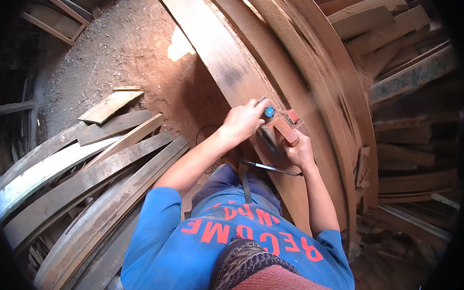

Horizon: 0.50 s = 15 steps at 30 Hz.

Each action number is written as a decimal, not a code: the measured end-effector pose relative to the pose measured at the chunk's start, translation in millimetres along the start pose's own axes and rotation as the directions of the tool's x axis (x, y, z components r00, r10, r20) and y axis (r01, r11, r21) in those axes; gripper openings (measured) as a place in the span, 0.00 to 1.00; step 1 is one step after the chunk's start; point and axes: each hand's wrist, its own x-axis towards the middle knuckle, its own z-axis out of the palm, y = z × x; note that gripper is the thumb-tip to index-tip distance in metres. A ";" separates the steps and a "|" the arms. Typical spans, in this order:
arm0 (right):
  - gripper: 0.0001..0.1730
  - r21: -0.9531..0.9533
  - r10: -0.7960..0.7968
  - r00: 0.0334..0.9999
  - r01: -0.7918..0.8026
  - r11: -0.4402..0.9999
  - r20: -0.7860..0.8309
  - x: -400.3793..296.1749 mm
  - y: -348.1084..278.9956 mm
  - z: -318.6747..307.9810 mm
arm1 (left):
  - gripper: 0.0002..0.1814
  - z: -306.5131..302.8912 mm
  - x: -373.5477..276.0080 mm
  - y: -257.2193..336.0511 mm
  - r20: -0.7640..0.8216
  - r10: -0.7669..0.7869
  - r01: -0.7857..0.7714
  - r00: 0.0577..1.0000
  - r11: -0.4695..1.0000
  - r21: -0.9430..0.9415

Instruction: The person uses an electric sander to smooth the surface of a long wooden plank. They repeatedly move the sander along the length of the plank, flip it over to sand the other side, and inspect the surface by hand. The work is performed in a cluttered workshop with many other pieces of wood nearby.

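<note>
A handheld power planer with a reddish body rests on a long wooden plank in front of me. My left hand is closed on the front of the planer, beside its round blue-topped part. My right hand grips the planer's reddish rear handle. A cable, part of it pale, runs just below the tool between my forearms. The planer's underside is hidden against the wood.
More long boards lie alongside the plank on the right, dusted with sawdust. Stacked planks fill the lower left, and a short board lies above them. Bare earthen floor shows at upper left. Timber pieces are piled at far right.
</note>
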 end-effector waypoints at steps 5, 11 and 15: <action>0.17 -0.030 -0.058 0.998 0.057 0.998 -0.036 49.0 -20.5 14.8 | 0.20 -11.9 72.6 -32.4 0.187 0.198 -0.232 0.962 0.956 0.179; 0.18 -0.037 -0.007 1.000 0.007 0.999 0.005 109.2 -48.3 26.4 | 0.27 -55.2 115.8 -92.3 0.300 0.301 -0.368 0.905 0.908 0.199; 0.16 -0.068 -0.035 0.999 0.034 0.997 -0.009 154.7 -72.3 41.1 | 0.22 -84.9 129.7 -125.1 0.196 0.178 -0.205 0.964 0.971 0.123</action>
